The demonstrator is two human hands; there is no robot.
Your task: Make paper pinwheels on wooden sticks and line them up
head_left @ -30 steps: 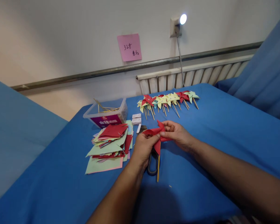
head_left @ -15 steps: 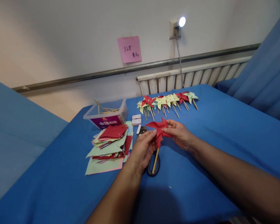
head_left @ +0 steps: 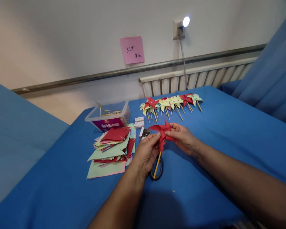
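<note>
A red pinwheel [head_left: 161, 132] is being held above the middle of the blue counter [head_left: 216, 127], pinched at its paper head between the left hand [head_left: 146, 152] and the right hand [head_left: 184, 137], both closed on it from either side. It is judged to be very light and easily creased: the folded paper vanes are being treated as soft and fragile, while the thin wooden stick [head_left: 157, 165] hanging below is stiffer and is likely the safer place to be gripped, just under the head. Scissors [head_left: 157, 170] are lying beneath it. Cut paper [head_left: 112, 148] is piled toward the left edge, a tub [head_left: 109, 117] of sticks behind it, and finished pinwheels [head_left: 171, 102] are lined along the far edge. Handwriting is showing on a pink note [head_left: 132, 49], beginning "32", the rest unreadable; the tub's label cannot be made out.
</note>
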